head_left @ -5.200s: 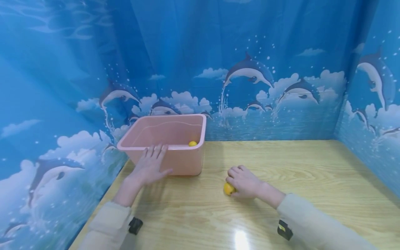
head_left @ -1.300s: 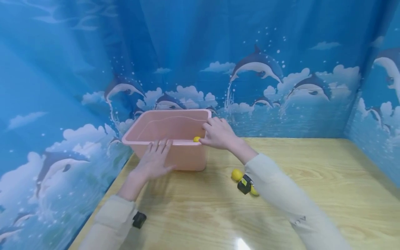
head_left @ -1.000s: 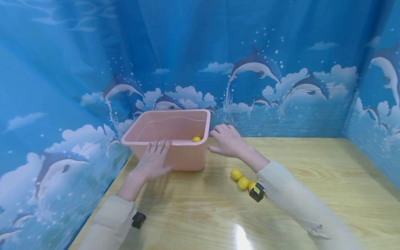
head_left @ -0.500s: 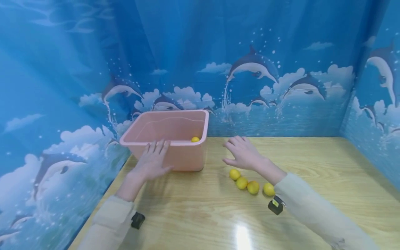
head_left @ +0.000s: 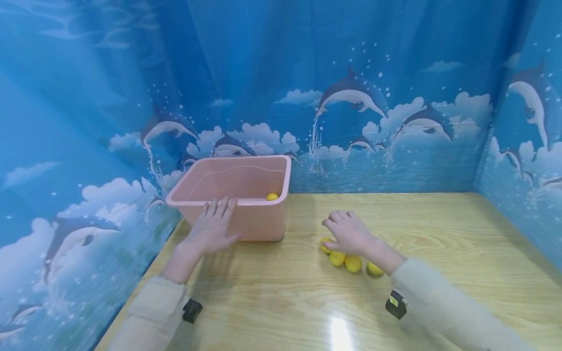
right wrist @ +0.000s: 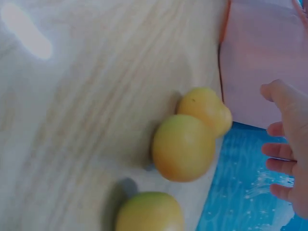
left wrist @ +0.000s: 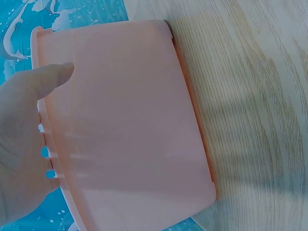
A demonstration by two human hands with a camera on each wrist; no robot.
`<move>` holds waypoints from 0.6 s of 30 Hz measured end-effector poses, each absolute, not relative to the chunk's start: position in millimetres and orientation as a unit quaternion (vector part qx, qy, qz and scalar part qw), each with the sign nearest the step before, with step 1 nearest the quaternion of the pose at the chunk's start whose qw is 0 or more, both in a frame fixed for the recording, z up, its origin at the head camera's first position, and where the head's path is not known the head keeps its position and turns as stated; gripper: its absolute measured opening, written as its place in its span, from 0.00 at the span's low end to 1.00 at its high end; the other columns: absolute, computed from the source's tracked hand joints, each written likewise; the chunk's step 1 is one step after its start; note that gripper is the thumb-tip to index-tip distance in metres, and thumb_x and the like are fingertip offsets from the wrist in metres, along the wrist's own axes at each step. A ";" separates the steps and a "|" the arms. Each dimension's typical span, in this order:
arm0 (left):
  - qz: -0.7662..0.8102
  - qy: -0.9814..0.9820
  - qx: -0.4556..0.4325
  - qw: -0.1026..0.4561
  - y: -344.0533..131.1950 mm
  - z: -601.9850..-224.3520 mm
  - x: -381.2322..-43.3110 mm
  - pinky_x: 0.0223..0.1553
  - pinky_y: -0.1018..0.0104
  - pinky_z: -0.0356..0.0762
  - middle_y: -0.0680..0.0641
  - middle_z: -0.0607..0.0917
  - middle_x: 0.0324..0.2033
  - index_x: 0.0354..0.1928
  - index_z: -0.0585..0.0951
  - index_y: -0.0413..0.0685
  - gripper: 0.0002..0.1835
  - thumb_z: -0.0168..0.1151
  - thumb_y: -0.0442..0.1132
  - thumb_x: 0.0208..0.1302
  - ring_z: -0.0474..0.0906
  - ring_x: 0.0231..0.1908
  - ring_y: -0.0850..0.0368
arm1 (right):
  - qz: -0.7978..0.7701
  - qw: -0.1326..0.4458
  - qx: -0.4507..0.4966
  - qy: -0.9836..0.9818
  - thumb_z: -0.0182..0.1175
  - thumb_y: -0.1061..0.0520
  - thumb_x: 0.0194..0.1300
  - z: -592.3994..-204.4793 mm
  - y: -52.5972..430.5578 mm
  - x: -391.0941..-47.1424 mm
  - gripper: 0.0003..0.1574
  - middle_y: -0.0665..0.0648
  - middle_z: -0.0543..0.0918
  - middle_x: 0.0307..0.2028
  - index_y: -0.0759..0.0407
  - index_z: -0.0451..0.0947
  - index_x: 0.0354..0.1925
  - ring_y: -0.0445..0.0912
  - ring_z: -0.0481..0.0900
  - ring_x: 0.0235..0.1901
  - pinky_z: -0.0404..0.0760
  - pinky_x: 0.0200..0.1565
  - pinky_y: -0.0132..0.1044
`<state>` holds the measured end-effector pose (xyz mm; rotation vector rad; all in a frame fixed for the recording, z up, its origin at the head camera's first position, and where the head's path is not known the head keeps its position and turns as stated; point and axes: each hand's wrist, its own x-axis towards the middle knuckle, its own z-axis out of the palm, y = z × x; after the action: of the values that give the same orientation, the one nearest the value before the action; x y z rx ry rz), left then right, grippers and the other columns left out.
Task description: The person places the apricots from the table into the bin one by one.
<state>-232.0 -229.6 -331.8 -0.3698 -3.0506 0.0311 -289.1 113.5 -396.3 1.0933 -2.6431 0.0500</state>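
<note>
My left hand (head_left: pixel 210 229) rests on the near rim of a pink plastic bin (head_left: pixel 268 222), fingers laid over the edge and thumb spread along the outer wall, as the left wrist view shows. Inside the bin one yellow fruit (head_left: pixel 272 197) is visible at the right end; the near wall hides the rest of the floor. My right hand (head_left: pixel 350 235) hovers over a row of round yellow fruits (head_left: pixel 353 263) on the table, holding nothing, its fingers loosely bent. The right wrist view shows yellow-orange fruits (right wrist: pixel 184 148) close together below the hand, with greenish tops.
A wood-grain table (head_left: pixel 272 302) carries everything, with a bright reflection near its front. A blue curtain (head_left: pixel 263 73) printed with dolphins encloses the back and sides, right behind the bin. Each wrist wears a small black camera (head_left: pixel 396 304).
My right hand held a yellow fruit earlier, then was at the bin's right rim. It has since drawn back empty, down and right over the fruits. My left hand stays on the rim.
</note>
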 end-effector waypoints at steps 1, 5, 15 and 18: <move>0.010 -0.992 -0.120 0.034 -229.3 -331.6 -231.7 0.66 0.44 0.31 0.37 0.42 0.71 0.72 0.40 0.42 0.49 0.54 0.59 0.62 0.34 0.69 0.37 | 0.014 0.136 0.376 -0.916 0.62 0.39 0.56 -399.3 112.9 -288.8 0.33 0.58 0.75 0.42 0.62 0.75 0.50 0.54 0.71 0.47 0.70 0.49 0.52; 0.010 -0.992 -0.119 0.032 -229.4 -331.0 -231.2 0.67 0.44 0.31 0.37 0.42 0.71 0.72 0.40 0.42 0.49 0.53 0.59 0.63 0.34 0.69 0.37 | -0.003 0.117 0.366 -0.923 0.61 0.37 0.55 -408.5 110.0 -287.5 0.35 0.58 0.75 0.42 0.61 0.75 0.50 0.54 0.71 0.47 0.71 0.47 0.52; 0.008 -0.992 -0.121 0.035 -230.9 -331.7 -231.3 0.66 0.44 0.31 0.36 0.42 0.71 0.72 0.40 0.42 0.49 0.54 0.59 0.62 0.34 0.69 0.36 | -0.018 0.087 0.328 -0.940 0.61 0.36 0.55 -419.4 106.1 -288.6 0.34 0.59 0.75 0.38 0.63 0.77 0.45 0.55 0.72 0.44 0.73 0.43 0.51; 0.005 -0.992 -0.121 0.032 -230.5 -331.6 -231.2 0.66 0.44 0.31 0.37 0.41 0.71 0.72 0.40 0.42 0.49 0.54 0.58 0.62 0.33 0.69 0.37 | -0.019 0.074 0.320 -0.944 0.61 0.36 0.55 -420.2 106.1 -288.7 0.32 0.58 0.74 0.36 0.62 0.77 0.42 0.54 0.71 0.42 0.72 0.42 0.50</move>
<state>-231.2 -230.5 -331.6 -0.3719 -3.0558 0.0155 -288.7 106.1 -420.2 0.9599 -2.8351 -0.0572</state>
